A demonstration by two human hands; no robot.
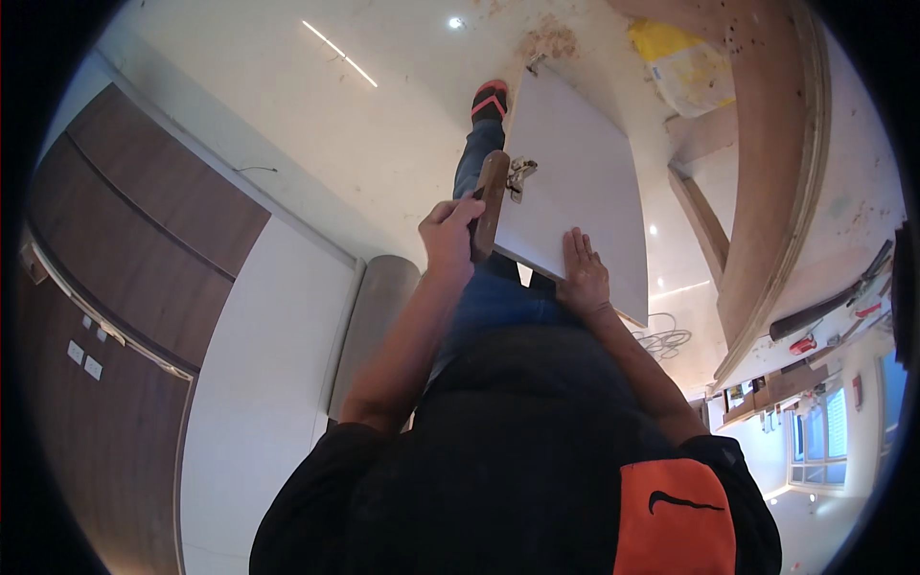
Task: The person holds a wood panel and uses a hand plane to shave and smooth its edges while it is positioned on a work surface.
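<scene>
My left hand (448, 237) is closed on a brown wooden block (492, 203) with rounded ends, held upright at the left edge of a white panel (565, 163). A metal hinge (518, 178) is on the panel just right of the block, and another small hinge (536, 64) is at its far end. My right hand (585, 278) lies on the panel's lower part with its fingers stretched out; its thumb is hidden. My leg and sandalled foot (487, 105) show beside the panel.
A curved wooden bench (767, 192) runs along the right, with tools (803, 342) beside it and a yellow-and-white bag (676, 67) at its back. A coiled cable (661, 337) is right of me. A grey cylinder (379, 316) stands at left, near brown wall panelling (144, 220).
</scene>
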